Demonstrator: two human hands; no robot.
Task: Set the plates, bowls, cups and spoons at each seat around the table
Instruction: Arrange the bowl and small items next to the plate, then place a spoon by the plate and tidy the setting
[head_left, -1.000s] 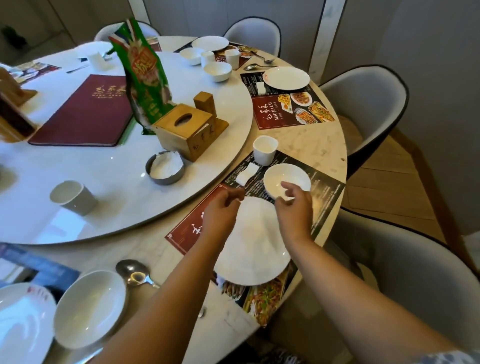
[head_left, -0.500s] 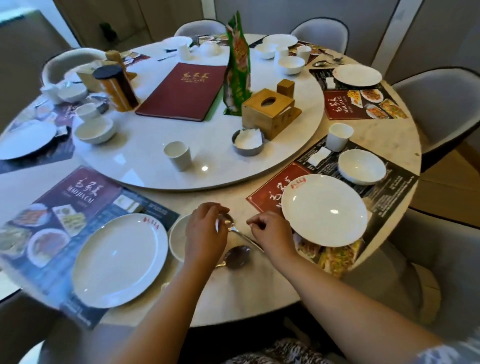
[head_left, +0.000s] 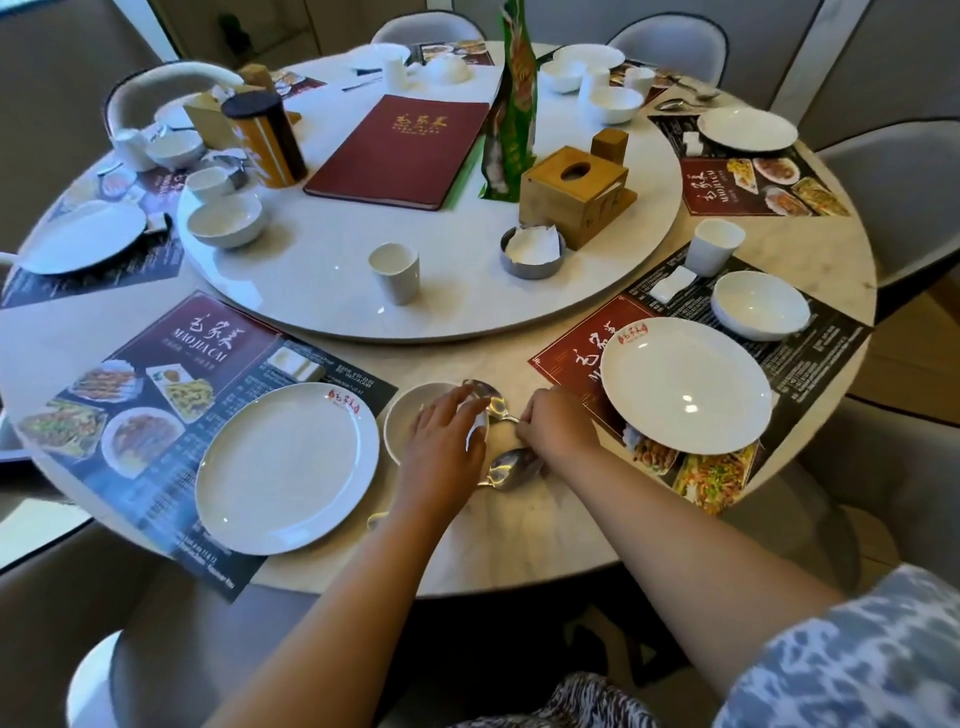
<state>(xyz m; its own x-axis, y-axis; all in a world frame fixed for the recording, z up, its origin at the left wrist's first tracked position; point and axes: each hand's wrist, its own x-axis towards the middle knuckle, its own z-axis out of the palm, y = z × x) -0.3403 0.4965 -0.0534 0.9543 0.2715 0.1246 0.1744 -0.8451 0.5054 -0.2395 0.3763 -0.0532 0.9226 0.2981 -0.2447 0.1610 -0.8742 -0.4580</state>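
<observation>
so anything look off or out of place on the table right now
One cup stands alone on the turntable, at no seat. The near-left placemat has a plate but no cup.

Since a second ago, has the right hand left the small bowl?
Yes. The right hand has left the bowl and now pinches a spoon left of the plate.

A round table (head_left: 519, 545) carries a raised turntable (head_left: 322, 280) at its middle. On the turntable a cup (head_left: 395, 271) stands near the front edge, a menu book (head_left: 400, 150) behind it, and a tissue box (head_left: 571, 195) to the right. At the near edge, a plate (head_left: 280, 467) lies on the left placemat (head_left: 130, 395), another plate (head_left: 685, 384) on the right placemat (head_left: 810, 358). Between the plates sit a bowl (head_left: 410, 410) and two spoons (head_left: 511, 467). Behind the right plate lie a second bowl (head_left: 758, 304) and a cup (head_left: 714, 252).
</observation>
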